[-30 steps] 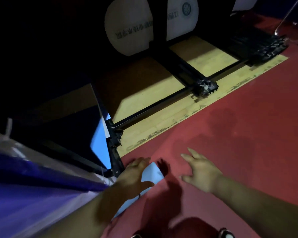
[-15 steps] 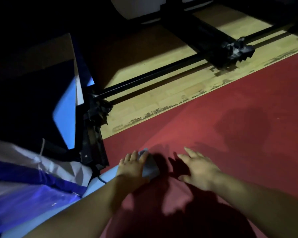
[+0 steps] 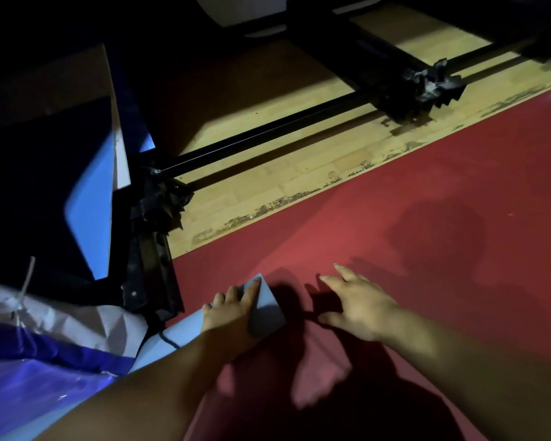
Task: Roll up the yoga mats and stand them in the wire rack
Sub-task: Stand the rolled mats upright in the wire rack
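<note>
The left hand (image 3: 233, 310) has slid onto a corner of the flat pale blue foam mat (image 3: 269, 310), fingers straight, right hand (image 3: 360, 305) spread and empty; nothing is rolled yet.

Low in the frame, near centre, the left hand (image 3: 233, 313) lies on the mat (image 3: 269, 310) at its corner, with the right hand (image 3: 360, 307) just to its right over the carpet (image 3: 442, 224). Above runs a diagonal strip of wooden floor (image 3: 299, 176) — a metal frame (image 3: 268, 138) stands on it. Crumpled sheeting (image 3: 61, 332) fills the lower left.
</note>
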`<action>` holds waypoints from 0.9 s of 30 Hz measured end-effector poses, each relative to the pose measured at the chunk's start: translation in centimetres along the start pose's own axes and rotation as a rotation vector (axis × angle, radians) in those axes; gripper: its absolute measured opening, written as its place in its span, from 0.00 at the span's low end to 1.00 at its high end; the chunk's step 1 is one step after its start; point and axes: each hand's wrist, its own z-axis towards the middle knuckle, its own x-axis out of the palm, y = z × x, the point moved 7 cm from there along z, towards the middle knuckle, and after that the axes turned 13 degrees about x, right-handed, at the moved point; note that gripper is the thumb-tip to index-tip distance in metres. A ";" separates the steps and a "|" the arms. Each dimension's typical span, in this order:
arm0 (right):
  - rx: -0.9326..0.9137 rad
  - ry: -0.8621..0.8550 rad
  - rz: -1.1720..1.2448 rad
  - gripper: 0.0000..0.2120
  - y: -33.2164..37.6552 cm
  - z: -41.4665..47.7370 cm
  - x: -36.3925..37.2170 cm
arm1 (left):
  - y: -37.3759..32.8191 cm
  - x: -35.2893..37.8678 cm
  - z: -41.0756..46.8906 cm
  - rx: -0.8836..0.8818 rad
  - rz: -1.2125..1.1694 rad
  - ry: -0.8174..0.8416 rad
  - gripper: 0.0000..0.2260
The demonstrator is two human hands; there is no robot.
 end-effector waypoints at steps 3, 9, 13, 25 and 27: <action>0.017 -0.018 0.111 0.44 -0.7 0.6 -1.0 | 0.0 -1.7 0.0 0.028 -0.066 0.014 0.55; 0.029 -0.014 0.325 0.44 -1.2 -0.6 -5.7 | 0.4 -6.6 -2.0 0.099 -0.187 0.077 0.57; -0.009 0.027 0.327 0.47 -0.7 -1.5 -7.8 | -1.5 -7.0 -3.2 0.210 -0.149 0.131 0.55; 0.056 0.038 0.542 0.41 -5.7 -1.7 -5.2 | -8.7 -12.6 0.0 0.377 -0.427 -0.205 0.53; 0.033 0.003 0.668 0.42 -6.5 -2.4 -7.3 | -9.4 -14.7 -0.4 0.381 -0.465 -0.233 0.53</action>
